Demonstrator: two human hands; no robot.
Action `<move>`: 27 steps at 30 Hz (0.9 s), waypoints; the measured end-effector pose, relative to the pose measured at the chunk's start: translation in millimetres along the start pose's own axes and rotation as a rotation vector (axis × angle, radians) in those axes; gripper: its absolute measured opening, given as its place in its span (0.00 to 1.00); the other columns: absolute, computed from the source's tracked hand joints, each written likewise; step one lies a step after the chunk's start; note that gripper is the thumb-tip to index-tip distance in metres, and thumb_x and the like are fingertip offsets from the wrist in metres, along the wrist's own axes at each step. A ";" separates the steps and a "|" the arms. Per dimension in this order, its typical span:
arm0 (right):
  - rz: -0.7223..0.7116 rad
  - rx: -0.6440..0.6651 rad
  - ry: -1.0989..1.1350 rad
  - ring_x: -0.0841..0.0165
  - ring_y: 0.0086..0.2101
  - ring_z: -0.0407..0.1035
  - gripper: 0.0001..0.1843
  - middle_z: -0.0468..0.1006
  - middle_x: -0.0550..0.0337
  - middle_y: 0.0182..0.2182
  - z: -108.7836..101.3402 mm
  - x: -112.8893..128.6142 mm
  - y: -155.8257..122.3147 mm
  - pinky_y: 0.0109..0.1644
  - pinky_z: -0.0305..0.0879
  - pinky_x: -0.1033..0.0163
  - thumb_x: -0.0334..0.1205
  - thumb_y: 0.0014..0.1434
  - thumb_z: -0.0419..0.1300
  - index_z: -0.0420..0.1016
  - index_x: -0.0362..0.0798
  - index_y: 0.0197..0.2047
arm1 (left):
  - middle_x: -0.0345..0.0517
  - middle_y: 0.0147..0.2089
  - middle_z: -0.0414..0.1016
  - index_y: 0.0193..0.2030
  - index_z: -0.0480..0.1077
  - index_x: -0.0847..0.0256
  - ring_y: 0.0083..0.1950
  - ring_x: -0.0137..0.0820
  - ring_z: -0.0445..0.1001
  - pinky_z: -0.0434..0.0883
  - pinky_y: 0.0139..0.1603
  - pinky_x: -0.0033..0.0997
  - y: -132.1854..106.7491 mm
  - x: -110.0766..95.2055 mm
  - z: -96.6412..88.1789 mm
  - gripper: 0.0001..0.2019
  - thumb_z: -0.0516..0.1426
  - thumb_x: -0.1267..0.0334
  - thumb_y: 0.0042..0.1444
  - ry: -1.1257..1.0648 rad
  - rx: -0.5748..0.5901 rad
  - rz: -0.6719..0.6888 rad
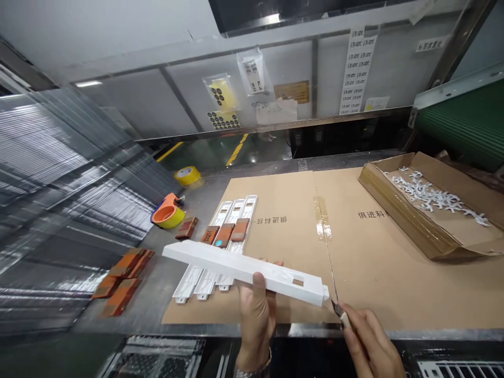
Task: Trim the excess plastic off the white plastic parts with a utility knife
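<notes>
A long white plastic strip (240, 265) with a small rectangular slot near its right end lies across my left hand (258, 304), whose thumb presses on its near face. My right hand (370, 336) is closed around a small utility knife (342, 314). The blade points up and left, close to the strip's right end; whether they touch I cannot tell. Behind the held strip, three similar white strips (246, 210) lie side by side on a cardboard sheet (283, 231). Reddish-brown blocks (239, 229) rest on top of them, and the held strip partly hides them.
At the right stands an open cardboard box (417, 236) with many small white plastic pieces (429, 194). More reddish-brown blocks (122, 296) lie on the left. An orange tape dispenser (167, 210) and a yellow tape roll (187, 175) sit near the grey curtain (59, 184).
</notes>
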State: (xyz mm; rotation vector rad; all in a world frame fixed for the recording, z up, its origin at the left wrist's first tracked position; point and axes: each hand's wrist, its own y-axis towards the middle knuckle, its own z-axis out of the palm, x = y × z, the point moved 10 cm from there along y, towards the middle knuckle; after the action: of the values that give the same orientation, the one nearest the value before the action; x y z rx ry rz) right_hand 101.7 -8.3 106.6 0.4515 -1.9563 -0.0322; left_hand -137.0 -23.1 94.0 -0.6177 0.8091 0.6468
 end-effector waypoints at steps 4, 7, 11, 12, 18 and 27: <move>-0.103 -0.055 -0.129 0.67 0.33 0.69 0.17 0.72 0.55 0.35 0.1 3.8 -2.6 0.41 0.67 0.67 0.38 0.65 0.51 0.67 0.52 0.57 | 0.35 0.39 0.70 0.45 0.62 0.50 0.38 0.35 0.77 0.76 0.38 0.30 -3.1 -10.8 -1.6 0.28 0.68 0.51 0.39 0.035 -0.009 0.087; -0.200 -0.060 -0.223 0.66 0.33 0.69 0.20 0.72 0.55 0.33 3.0 10.7 -6.0 0.40 0.67 0.65 0.36 0.65 0.50 0.63 0.52 0.60 | 0.36 0.38 0.68 0.45 0.61 0.52 0.37 0.36 0.77 0.76 0.38 0.31 -1.6 -11.2 -5.8 0.28 0.68 0.49 0.40 0.050 -0.041 0.094; -0.254 -0.037 -0.301 0.67 0.31 0.68 0.22 0.72 0.56 0.31 5.8 15.3 -6.9 0.37 0.67 0.65 0.33 0.65 0.50 0.61 0.50 0.61 | 0.38 0.37 0.68 0.47 0.60 0.52 0.35 0.36 0.77 0.77 0.35 0.31 -0.2 -9.7 -9.0 0.28 0.66 0.48 0.43 0.058 -0.082 0.102; -0.261 -0.034 -0.309 0.66 0.31 0.69 0.22 0.72 0.56 0.31 5.8 16.0 -6.7 0.37 0.66 0.65 0.33 0.65 0.50 0.61 0.50 0.62 | 0.38 0.38 0.67 0.47 0.59 0.52 0.35 0.36 0.77 0.77 0.35 0.31 -0.1 -9.1 -8.3 0.28 0.66 0.48 0.43 0.065 -0.079 0.100; -0.298 -0.026 -0.347 0.66 0.31 0.69 0.23 0.73 0.55 0.31 7.2 19.0 -6.2 0.36 0.65 0.63 0.32 0.65 0.50 0.58 0.50 0.63 | 0.39 0.38 0.67 0.45 0.59 0.54 0.35 0.36 0.77 0.76 0.38 0.31 0.3 -10.3 -7.8 0.29 0.67 0.47 0.41 0.073 -0.086 0.110; -0.314 -0.014 -0.399 0.66 0.29 0.69 0.26 0.72 0.56 0.29 10.6 18.7 -7.3 0.33 0.64 0.63 0.33 0.65 0.50 0.54 0.51 0.65 | 0.38 0.38 0.67 0.45 0.58 0.53 0.34 0.33 0.76 0.76 0.37 0.31 -0.7 -9.8 -8.2 0.29 0.67 0.48 0.41 0.069 -0.101 0.102</move>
State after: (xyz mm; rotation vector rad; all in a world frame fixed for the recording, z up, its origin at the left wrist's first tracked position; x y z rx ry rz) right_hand 87.9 -23.1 116.8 0.7874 -2.2512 -0.3599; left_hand -145.3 -32.1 97.6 -0.6969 0.8799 0.7666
